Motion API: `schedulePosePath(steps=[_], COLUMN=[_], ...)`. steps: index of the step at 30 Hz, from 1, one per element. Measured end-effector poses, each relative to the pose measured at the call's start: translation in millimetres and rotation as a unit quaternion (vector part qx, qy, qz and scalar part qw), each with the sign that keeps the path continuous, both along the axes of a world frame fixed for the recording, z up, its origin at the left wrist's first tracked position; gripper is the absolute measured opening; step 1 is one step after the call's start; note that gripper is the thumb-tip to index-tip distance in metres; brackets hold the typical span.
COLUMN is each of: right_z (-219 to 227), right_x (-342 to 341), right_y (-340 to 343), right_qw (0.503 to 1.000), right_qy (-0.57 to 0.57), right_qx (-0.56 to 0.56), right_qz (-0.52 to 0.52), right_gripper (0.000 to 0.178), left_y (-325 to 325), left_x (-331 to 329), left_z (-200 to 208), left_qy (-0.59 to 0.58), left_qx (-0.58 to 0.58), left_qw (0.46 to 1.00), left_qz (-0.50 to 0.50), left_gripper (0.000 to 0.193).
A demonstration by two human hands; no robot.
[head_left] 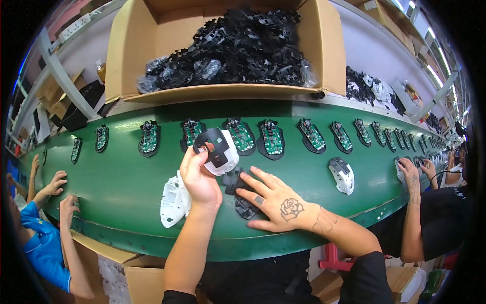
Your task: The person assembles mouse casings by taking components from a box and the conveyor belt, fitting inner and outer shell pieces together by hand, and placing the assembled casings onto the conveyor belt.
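Note:
My left hand (pixel 201 177) is closed round a computer mouse shell (pixel 231 153), white with a black plastic piece on it, and lifts it above the green belt (pixel 126 190). Just to its right my right hand (pixel 278 200) lies palm down, fingers stretched and apart. Its fingertips touch loose black plastic pieces (pixel 234 180) on the belt; the palm hides part of them. A white mouse shell (pixel 173 202) rests on the belt left of my left wrist, partly covered by the forearm.
Green circuit boards (pixel 272 139) on black mouse bases line the belt's far side. Behind stands a cardboard box (pixel 223 95) full of black plastic parts (pixel 243 45). Another mouse shell (pixel 342 176) lies to the right. Co-workers' hands (pixel 69 209) reach in at left and right.

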State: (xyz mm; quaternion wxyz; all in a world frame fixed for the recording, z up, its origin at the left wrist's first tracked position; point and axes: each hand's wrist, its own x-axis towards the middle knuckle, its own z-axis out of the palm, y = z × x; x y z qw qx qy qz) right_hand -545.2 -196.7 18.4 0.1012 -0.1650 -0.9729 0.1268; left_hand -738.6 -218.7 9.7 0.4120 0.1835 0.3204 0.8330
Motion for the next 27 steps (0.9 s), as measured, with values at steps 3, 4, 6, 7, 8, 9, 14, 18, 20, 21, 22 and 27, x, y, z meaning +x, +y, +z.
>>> schedulePosePath(steps=[3,4,6,7,8,9,14,18,20,21,22,27], right_z=[26.4,34.5,39.1,44.3,48.7,53.7,89.6,94.6,95.6,96.1,99.3,98.5], right_x=[-11.3,-16.8,-35.1,-41.7,-49.7,-59.3,-98.2,-123.3,-129.4,-128.5,-130.0,-116.6], right_y=[22.6,37.7,72.4,91.2,114.8,137.1,214.0,220.2,228.3,231.8,231.5,241.7], right_qw=[0.994,0.983,0.965,0.956,0.945,0.931,0.966,0.938,0.933,0.932,0.934,0.964], right_qy=[0.074,0.135,0.252,0.281,0.302,0.311,0.054,-0.113,-0.163,-0.164,-0.169,-0.068], right_qx=[-0.029,-0.053,0.046,0.079,0.125,0.18,0.097,0.119,0.17,0.171,0.184,0.15], right_qz=[0.073,0.11,0.055,0.014,-0.026,-0.059,-0.233,-0.306,-0.274,-0.274,-0.256,-0.21], right_gripper=[0.052,0.044,0.024,0.017,0.015,0.014,0.031,0.044,0.04,0.04,0.038,0.03], left_y=[0.9,2.8,4.3,1.6,-2.4,-1.2,6.2,9.0,10.6,12.2,13.4,15.8], left_x=[0.3,-0.4,-13.1,-12.0,-8.8,-8.5,-12.9,-12.5,-10.8,-8.9,-8.7,-8.0], left_z=[2.5,-0.9,-16.6,-12.3,-4.3,-9.6,-19.5,-24.0,-24.9,-26.9,-28.6,-28.3], left_qy=[-0.002,0.006,0.135,0.171,0.209,0.243,0.527,0.607,0.606,0.605,0.61,0.63], left_qx=[-0.001,-0.001,0.019,0.02,0.023,0.022,0.019,0.061,0.063,0.063,0.067,0.083], left_qw=[0.999,0.999,0.989,0.985,0.978,0.97,0.832,0.766,0.766,0.767,0.761,0.739], left_qz=[0.038,0.052,0.057,0.033,0.008,0.018,0.173,0.2,0.202,0.202,0.211,0.224], left_gripper=[0.014,0.012,0.009,0.007,0.005,0.002,0.008,0.009,0.01,0.01,0.012,0.016])
